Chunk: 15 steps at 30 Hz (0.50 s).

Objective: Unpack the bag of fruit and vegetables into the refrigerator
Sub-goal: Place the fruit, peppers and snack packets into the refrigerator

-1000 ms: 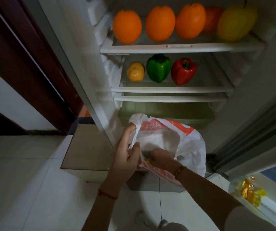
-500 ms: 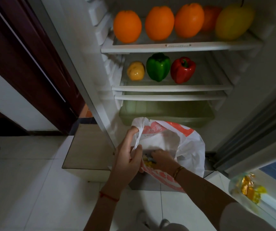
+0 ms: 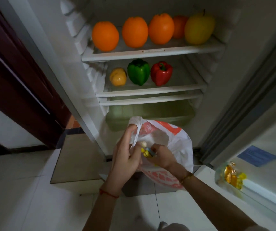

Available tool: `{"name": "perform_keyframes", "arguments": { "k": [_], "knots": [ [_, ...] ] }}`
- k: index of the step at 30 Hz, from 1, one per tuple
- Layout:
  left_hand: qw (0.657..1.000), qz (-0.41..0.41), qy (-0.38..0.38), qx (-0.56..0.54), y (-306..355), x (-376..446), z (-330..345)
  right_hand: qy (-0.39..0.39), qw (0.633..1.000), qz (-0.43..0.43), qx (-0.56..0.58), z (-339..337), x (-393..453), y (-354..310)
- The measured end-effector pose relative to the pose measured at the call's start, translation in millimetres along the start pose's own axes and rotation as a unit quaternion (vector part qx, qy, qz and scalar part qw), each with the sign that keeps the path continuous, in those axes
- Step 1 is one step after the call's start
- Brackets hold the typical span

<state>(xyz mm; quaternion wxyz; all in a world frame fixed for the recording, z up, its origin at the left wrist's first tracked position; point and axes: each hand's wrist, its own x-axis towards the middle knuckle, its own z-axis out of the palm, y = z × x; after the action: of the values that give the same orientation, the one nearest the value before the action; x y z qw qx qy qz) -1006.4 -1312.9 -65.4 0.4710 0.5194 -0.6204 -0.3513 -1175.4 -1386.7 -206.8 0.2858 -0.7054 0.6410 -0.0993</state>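
fridge [image 3: 234, 67] open, light off. top shelf [image 3: 152, 53]: oranges [image 3: 134, 31] and a yellow apple [image 3: 199, 28]; shelf below: a yellow, a green [image 3: 138, 72] and a red pepper [image 3: 161, 73]. bag [image 3: 180, 144], white and orange, low before the fridge. left hand [image 3: 125, 157] grip shut on its handle; right hand [image 3: 163, 157] in the mouth, pinching small yellow fruit [image 3: 146, 153].

Head camera looks steeply down, close over the bag [image 3: 175, 140], into the open refrigerator [image 3: 152, 52]
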Motion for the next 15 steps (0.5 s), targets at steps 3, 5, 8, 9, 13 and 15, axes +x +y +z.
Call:
{"name": "perform_keyframes", "arguments": {
  "k": [3, 5, 8, 9, 13, 15],
  "knots": [
    [1.0, 0.011, -0.024, 0.017, 7.9, 6.4, 10.7, -0.007, 0.993, 0.065, 0.096, -29.6, -24.4, 6.5],
    [0.999, 0.023, -0.034, 0.02, 18.6, 8.5, 19.6, -0.026, 0.97, 0.112, 0.212, -50.4, -44.7, 12.3],
    [0.997, 0.044, -0.051, 0.025, 34.2, 11.1, 36.0, -0.017, 0.928, 0.151, 0.341, -86.3, -81.3, 20.4],
    [0.997, 0.049, -0.057, 0.021, 38.4, 11.5, 42.1, -0.006, 0.922, 0.161, 0.353, -97.2, -93.2, 25.1],
    [0.993, 0.086, -0.083, 0.011, 57.5, 10.0, 65.0, 0.08, 0.899, 0.201, 0.38, -128.0, -136.8, 53.5],
    [0.99, 0.098, -0.102, 0.008, 68.5, 7.5, 74.6, 0.136, 0.893, 0.235, 0.359, -136.6, -157.1, 73.1]
  ]
}}
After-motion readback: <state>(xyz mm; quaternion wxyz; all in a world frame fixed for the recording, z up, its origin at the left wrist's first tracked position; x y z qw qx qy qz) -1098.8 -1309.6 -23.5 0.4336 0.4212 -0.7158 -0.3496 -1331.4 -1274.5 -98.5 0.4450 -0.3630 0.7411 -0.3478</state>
